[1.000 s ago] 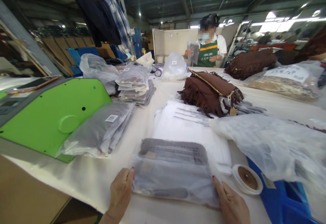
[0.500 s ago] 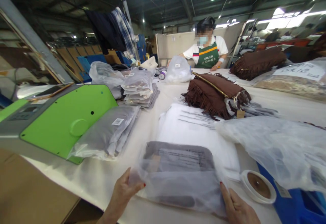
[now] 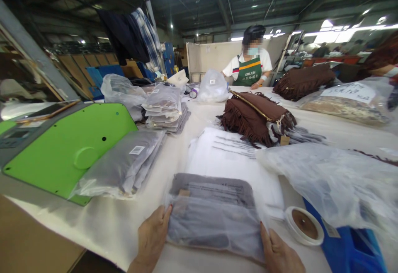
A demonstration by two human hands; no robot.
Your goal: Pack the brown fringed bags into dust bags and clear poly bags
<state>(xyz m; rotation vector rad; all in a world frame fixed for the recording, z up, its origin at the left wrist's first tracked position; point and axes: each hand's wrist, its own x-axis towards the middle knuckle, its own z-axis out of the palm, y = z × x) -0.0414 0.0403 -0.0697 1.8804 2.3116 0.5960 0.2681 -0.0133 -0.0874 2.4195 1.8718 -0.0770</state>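
A frosted plastic bag (image 3: 214, 219) with a dark, flat item inside lies before me at the table's front, its top layer folded over. My left hand (image 3: 152, 231) pinches the bag's left edge between thumb and fingers. At the opposite edge, my right hand (image 3: 278, 246) grips the plastic with its thumb on top. A tan tag (image 3: 184, 200) shows through the film. Beyond the bag lies a stack of white printed plastic bags (image 3: 230, 153).
On the left are a green machine (image 3: 102, 140) and filled bags with barcodes (image 3: 124, 161). Brown fringed bags (image 3: 251, 115) lie ahead. A tape roll (image 3: 304, 225), a blue bin (image 3: 351, 244) and loose plastic (image 3: 323, 173) are at right. A co-worker (image 3: 250, 66) stands across the table.
My left hand has closed its thumb and fingers on the bag's left edge, where they were spread before. The view has shifted slightly, and the co-worker's head has turned.
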